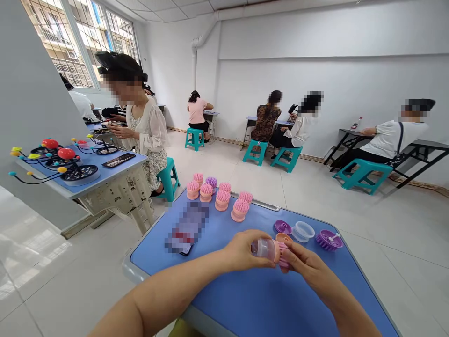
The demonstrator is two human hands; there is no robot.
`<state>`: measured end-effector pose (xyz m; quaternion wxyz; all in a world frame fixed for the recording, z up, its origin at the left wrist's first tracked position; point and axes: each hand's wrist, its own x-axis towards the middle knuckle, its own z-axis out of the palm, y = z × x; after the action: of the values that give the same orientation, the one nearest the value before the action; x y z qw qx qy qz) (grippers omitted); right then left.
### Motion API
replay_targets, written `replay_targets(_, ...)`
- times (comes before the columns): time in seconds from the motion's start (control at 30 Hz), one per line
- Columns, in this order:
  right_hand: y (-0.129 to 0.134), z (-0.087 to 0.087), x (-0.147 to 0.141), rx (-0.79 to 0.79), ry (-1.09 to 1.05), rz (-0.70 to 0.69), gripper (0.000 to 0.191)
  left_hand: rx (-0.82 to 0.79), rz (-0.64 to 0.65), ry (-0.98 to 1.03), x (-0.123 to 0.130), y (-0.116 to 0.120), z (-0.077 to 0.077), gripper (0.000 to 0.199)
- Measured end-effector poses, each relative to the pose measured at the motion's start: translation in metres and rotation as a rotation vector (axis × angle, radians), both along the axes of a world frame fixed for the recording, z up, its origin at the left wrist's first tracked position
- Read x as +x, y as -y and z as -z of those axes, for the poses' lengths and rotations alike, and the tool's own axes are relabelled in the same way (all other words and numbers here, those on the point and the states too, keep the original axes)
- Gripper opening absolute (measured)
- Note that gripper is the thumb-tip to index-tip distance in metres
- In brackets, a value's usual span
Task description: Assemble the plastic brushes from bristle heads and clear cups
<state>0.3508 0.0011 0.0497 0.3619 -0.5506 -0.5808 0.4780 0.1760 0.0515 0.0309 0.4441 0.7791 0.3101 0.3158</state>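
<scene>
Over the right part of the blue table, my left hand (244, 252) is closed round the clear plastic body of a scrub brush (268, 250). My right hand (304, 263) grips the same brush by its pink bristle head. The brush lies sideways between both hands, and fingers partly cover it. Just beyond the hands sit a purple round part (282, 227), an orange round part (283, 238) and a clear plastic ring (303, 231). A purple bristle head (329, 240) rests to their right, bristles down, with a white stem piece on it.
Several assembled pink brushes (222, 200) and a purple-topped brush (211, 182) stand along the table's far left edge. A phone (187, 228) lies nearer. On the left, another table (115, 174) holds ball-and-arm models (80, 171) beside a seated person. Other people sit on teal stools (363, 176).
</scene>
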Motion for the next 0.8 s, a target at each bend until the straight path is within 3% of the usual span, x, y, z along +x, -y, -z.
replay_targets(0.1, 0.001, 0.002, 0.001, -0.07, -0.016, 0.058, 0.049, -0.054, -0.015, -0.001, 0.001, -0.001, 0.002, 0.054)
replay_targets(0.2, 0.003, 0.007, -0.001, -0.013, -0.103, 0.162, 0.052, -0.174, -0.097, -0.009, 0.003, -0.005, 0.008, 0.055)
replay_targets(0.3, 0.0, 0.01, -0.001, 0.048, -0.079, 0.097, 0.056, -0.182, -0.096, -0.008, 0.003, -0.008, 0.012, 0.056)
replay_targets(0.4, -0.004, 0.01, 0.001, 0.027, -0.008, 0.012, 0.038, -0.09, -0.019, -0.017, 0.002, -0.008, 0.011, 0.052)
replay_targets(0.57, -0.004, 0.008, 0.004, -0.06, -0.06, 0.057, 0.045, -0.074, -0.013, -0.014, 0.004, -0.008, 0.011, 0.051)
replay_targets(0.63, -0.003, 0.008, 0.004, -0.032, -0.136, 0.095, 0.042, -0.101, -0.037, -0.015, 0.005, -0.01, 0.012, 0.05)
replay_targets(0.7, -0.002, 0.008, 0.004, 0.016, -0.17, 0.078, 0.051, -0.116, -0.033, -0.008, 0.005, -0.011, 0.012, 0.049)
replay_targets(0.8, -0.003, 0.007, 0.003, 0.053, -0.155, -0.002, 0.038, -0.098, 0.017, 0.01, 0.005, -0.011, 0.011, 0.048)
